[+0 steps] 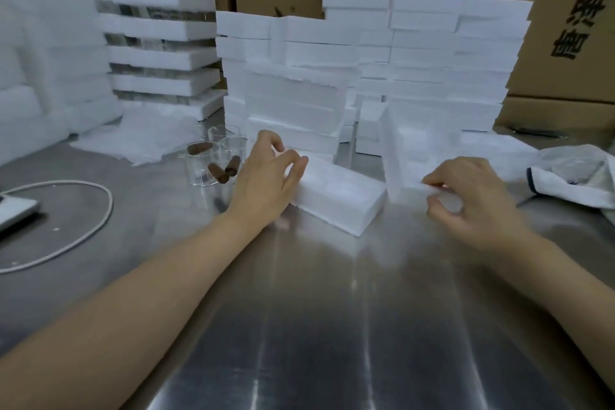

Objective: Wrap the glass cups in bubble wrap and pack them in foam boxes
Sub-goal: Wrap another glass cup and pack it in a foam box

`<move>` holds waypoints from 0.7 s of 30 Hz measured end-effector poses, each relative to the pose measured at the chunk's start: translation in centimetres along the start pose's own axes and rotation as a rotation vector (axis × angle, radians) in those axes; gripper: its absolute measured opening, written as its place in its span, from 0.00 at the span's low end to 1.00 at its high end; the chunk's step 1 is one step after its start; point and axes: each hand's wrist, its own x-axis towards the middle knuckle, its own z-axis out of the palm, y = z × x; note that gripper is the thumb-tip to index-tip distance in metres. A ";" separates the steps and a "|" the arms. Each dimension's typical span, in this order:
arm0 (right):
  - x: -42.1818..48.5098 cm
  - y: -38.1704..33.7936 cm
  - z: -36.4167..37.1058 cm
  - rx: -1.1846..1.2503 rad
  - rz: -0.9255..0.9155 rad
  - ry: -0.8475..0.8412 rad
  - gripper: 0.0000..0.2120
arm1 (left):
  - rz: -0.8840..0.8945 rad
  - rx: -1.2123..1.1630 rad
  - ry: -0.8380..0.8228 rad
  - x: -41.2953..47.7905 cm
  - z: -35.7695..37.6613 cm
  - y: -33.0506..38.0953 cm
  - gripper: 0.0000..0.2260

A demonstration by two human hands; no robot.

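A white foam box (339,196) lies closed on the steel table (299,326) in the middle. My left hand (266,176) touches the box's left end with curved fingers. My right hand (472,196) pinches the lower edge of a translucent sheet of wrap (416,150) that stands up just right of the box. Three clear glass cups (213,160) stand left of my left hand, with brown cylindrical pieces (226,170) among them.
Stacks of white foam boxes (416,60) rise behind the work spot, with cardboard cartons (549,27) behind them. Foam trays holding glasses (159,27) are stacked at the back left. A white cable (83,230) loops at left. A white bag (572,176) lies at right.
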 end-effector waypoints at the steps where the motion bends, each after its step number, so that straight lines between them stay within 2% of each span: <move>1: 0.0 0.2 0.0 0.011 0.003 -0.019 0.15 | -0.019 0.026 -0.024 -0.2 -0.2 0.2 0.18; 4: 0.1 0.7 0.0 0.025 0.060 -0.025 0.15 | 0.007 0.104 -0.106 -0.5 -0.3 0.5 0.22; 7: 0.0 1.1 0.0 0.072 0.083 -0.070 0.14 | -0.015 0.069 -0.130 -0.3 -0.2 0.2 0.22; 10: -0.4 0.5 0.2 0.225 0.046 -0.166 0.12 | 0.027 0.032 -0.158 -0.1 -0.1 -0.2 0.22; 13: -0.3 -1.0 1.0 0.280 -0.002 -0.257 0.10 | 0.117 -0.002 -0.166 -0.1 0.1 -0.3 0.23; 18: -0.2 -2.1 1.3 0.321 0.000 -0.296 0.13 | 0.078 -0.012 -0.115 0.1 0.2 -0.9 0.14; 21: -0.3 -2.3 1.0 0.279 -0.009 -0.309 0.15 | 0.165 0.199 0.048 0.7 -0.2 -0.7 0.07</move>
